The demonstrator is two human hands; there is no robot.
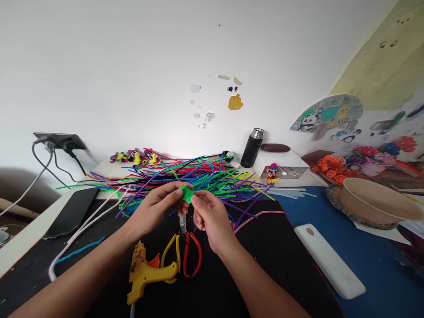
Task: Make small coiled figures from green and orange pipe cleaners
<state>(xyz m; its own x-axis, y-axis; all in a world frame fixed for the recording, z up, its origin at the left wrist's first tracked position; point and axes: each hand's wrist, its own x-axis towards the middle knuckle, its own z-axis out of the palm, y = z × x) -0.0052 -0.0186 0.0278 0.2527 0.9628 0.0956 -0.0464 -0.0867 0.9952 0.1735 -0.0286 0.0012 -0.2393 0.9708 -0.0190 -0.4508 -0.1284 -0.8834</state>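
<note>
A small bright green piece (pixel 187 194) is pinched between my two hands over the black mat. My left hand (pixel 162 202) grips its left side with thumb and fingers. From the right, my right hand (pixel 212 216) holds its lower right edge between thumb and forefinger. Just beyond the hands lies a large heap of colourful pipe cleaners (pixel 212 176). Below them on the mat are red-handled scissors (pixel 200 256), a yellow-handled tool (pixel 179 251) partly behind other things, and a yellow glue gun (pixel 142 274).
A phone (pixel 71 213) and a white cable (pixel 54 260) lie at left. Small figures (pixel 135 157), a black bottle (pixel 252 149) and a white box (pixel 281 161) stand behind. At right are a white case (pixel 329 260) and a beige bowl (pixel 380 198).
</note>
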